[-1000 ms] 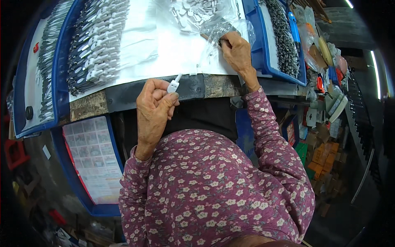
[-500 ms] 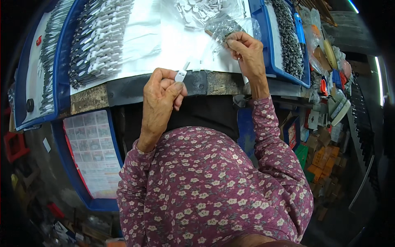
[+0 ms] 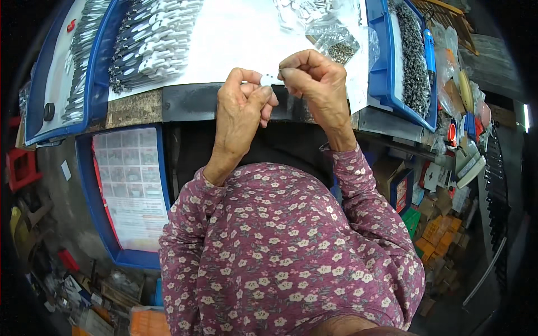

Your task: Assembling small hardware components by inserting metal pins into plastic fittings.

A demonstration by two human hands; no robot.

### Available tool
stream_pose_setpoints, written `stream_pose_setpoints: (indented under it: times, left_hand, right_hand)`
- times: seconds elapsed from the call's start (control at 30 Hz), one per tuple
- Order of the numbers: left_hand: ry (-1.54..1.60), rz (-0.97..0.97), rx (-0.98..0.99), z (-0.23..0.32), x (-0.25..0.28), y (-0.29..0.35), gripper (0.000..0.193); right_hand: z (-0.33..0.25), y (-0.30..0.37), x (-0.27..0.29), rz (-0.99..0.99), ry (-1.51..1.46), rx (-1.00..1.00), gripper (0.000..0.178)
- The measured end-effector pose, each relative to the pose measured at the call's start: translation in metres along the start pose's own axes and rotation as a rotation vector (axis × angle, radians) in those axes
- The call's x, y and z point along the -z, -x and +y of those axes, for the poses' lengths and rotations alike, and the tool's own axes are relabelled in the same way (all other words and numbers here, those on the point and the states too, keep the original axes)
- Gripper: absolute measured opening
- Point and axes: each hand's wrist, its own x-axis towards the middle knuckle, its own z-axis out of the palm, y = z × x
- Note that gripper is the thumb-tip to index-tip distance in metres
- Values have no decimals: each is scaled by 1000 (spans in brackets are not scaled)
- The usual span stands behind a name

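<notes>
My left hand (image 3: pixel 242 115) is closed in a pinch above the table's front edge. Between its thumb and forefinger is a small white plastic piece (image 3: pixel 269 80) with two dark holes, its outline nearly lost against the white sheet. Close by on the right, my right hand (image 3: pixel 319 84) has thumb and forefinger pressed together, their tips pointing at the piece. Whatever those tips hold is too small to make out. Behind the right hand lies a clear bag of small brass-coloured metal parts (image 3: pixel 341 52). Farther back are loose white plastic pieces (image 3: pixel 308 10) in clear plastic.
White pieces with dark parts (image 3: pixel 165 42) lie stacked at the left on the white sheet (image 3: pixel 232 39). Blue trays flank it, a left tray (image 3: pixel 95 73) and a right tray (image 3: pixel 382 67) with small dark parts. Below the table edge is a blue bin (image 3: pixel 84 185) at the left.
My right hand has left the bag of metal parts and come left and nearer, beside my left hand. The left hand still pinches the white piece, now turned. The view has shifted slightly.
</notes>
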Motion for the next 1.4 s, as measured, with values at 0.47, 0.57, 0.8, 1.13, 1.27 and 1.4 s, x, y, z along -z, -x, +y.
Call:
stream_pose_setpoints:
  times: [0.47, 0.57, 0.8, 1.13, 1.27, 1.4]
  left_hand:
    - [-36, 93, -130, -6, -4, -1, 11]
    - [-126, 96, -151, -6, -4, 0, 10]
    - [-357, 193, -293, -13, -6, 0, 12]
    - [-508, 209, -402, -11, -5, 11, 10]
    - [-348, 171, -312, -5, 2, 20, 9]
    - [-223, 138, -208, 0, 6, 29, 7]
  right_hand:
    - [7, 8, -14, 25, 183, 47, 7]
    - [8, 10, -17, 52, 248, 63, 8]
    - [11, 12, -22, 115, 335, 135, 8]
    - [8, 19, -23, 91, 205, 59, 8]
    - [8, 17, -21, -88, -165, -94, 11]
    - [4, 17, -24, -208, -257, -204, 13]
